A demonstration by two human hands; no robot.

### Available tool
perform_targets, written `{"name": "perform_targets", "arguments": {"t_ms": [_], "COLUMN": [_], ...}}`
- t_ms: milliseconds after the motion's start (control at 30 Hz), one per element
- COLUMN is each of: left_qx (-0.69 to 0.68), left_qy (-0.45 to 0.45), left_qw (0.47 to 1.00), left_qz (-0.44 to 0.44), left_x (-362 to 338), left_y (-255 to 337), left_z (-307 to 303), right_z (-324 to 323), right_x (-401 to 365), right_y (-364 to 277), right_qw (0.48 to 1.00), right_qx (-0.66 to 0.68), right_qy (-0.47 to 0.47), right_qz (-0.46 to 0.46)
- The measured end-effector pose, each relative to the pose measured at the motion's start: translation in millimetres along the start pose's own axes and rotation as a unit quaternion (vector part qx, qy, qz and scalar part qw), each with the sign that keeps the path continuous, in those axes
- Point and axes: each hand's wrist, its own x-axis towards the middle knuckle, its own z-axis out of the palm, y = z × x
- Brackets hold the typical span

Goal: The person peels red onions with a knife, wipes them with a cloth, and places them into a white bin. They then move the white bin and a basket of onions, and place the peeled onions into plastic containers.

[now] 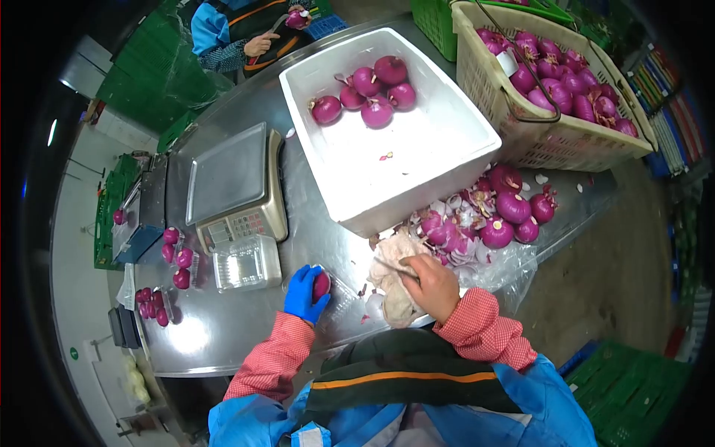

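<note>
My left hand (302, 296), in a blue glove, is closed around a red onion (321, 286) above the metal table (223, 350). My right hand (432, 287) is bare, with its fingers wrapped round a thin knife (395, 269) over a crumpled pale cloth (396, 294). Beside the cloth lies a heap of onion skins (454, 227), with several whole red onions (512, 207) to its right. Several onions (377, 111) sit in the white foam box (417, 179) beyond my hands. An empty clear plastic tray (246, 264) stands left of my left hand.
A scale (235, 179) stands at the left centre. Packed onions (182, 258) lie at the table's left side. A beige crate (551, 141) full of onions is at the back right. Across the table, a person (246, 37) holds an onion and a knife.
</note>
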Motion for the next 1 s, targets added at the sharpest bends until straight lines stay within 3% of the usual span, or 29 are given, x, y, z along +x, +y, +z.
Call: {"name": "perform_targets", "arguments": {"t_ms": [33,133,233,333,400,533,700,833,1000], "left_qx": [0.016,-0.029,-0.079,-0.07,-0.095,-0.084,0.043,0.088,0.062], "left_qy": [-0.029,0.01,0.129,0.186,0.152,0.129,0.063,0.041,0.072], "left_qw": [0.999,0.999,0.984,0.957,0.959,0.95,0.994,0.995,0.995], "left_qz": [-0.019,0.038,0.096,0.212,0.221,0.273,0.076,-0.025,-0.01], "left_x": [2.5,13.9,64.1,146.2,207.4,346.7,473.5,510.5,515.5], "left_y": [4.6,-0.8,25.1,56.1,87.2,116.4,135.2,150.3,145.5], "left_z": [-2.1,-7.7,-54.9,-104.4,-118.2,-86.6,-40.3,-20.9,-14.6], "right_z": [0.3,-15.3,-30.3,-40.1,-39.3,-33.6,-38.4,-34.3,-34.9], "right_x": [-0.2,0.8,-0.2,3.5,6.1,13.5,17.6,13.2,17.2], "right_y": [1.4,-11.8,-14.5,-9.9,-3.8,18.0,42.0,68.8,74.3], "right_qw": [0.999,0.997,0.995,0.996,0.997,0.993,0.996,0.998,0.999], "right_qx": [-0.021,-0.058,-0.088,-0.059,-0.029,-0.036,-0.024,-0.05,-0.037], "right_qy": [-0.02,-0.042,-0.04,-0.014,-0.009,-0.044,-0.034,-0.021,-0.008], "right_qz": [-0.014,-0.017,-0.023,-0.058,-0.07,-0.104,-0.077,-0.034,-0.014]}}
